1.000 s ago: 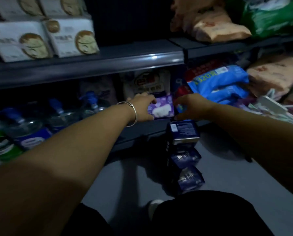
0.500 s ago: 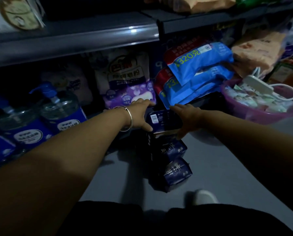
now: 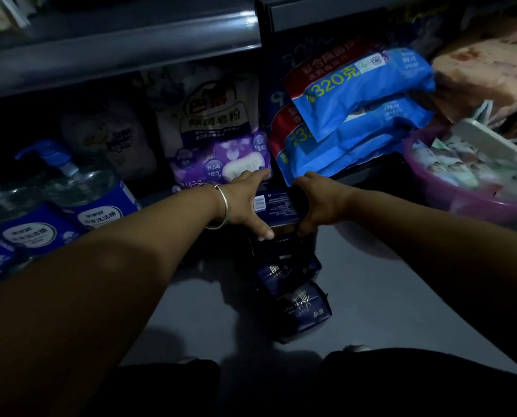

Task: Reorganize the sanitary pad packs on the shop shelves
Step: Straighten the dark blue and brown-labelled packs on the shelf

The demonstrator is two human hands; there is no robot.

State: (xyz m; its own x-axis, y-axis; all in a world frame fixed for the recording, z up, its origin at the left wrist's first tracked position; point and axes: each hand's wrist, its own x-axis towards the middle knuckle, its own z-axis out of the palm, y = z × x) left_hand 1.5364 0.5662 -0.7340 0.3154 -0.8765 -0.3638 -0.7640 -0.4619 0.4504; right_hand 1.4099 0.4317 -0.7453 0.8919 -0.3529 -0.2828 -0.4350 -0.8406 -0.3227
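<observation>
Left hand: our left hand [image 3: 245, 203] presses against the left side of the top pad pack [image 3: 276, 207], fingers stretched along the far edge and thumb hooked down over its near corner, so we grip it; a silver bangle [image 3: 222, 206] circles that wrist.
Right hand: our right hand [image 3: 317, 200] clamps the pack's right side, fingers curled over its edge.
Top pad pack: dark blue, lying flat with a barcode label facing up, held between both our hands on top of a stack, just in front of the lowest shelf's near edge.
Stack below: more dark blue pad packs [image 3: 299, 308] run from under the held one toward us across the grey floor [image 3: 386, 296], overlapping each other; how many there are we cannot tell in the dim light.
Shelf, far: a purple-and-white powder bag [image 3: 218, 130] stands right behind our left hand.
Shelf, far right: blue pouches marked 320 [image 3: 359, 94] lie piled and tilted.
Shelf, left: clear pump bottles with blue labels [image 3: 80, 188] stand in a row.
Right: a pink basin [image 3: 461, 200] holds small packets, with a white power strip [image 3: 486, 136] lying across its rim.
</observation>
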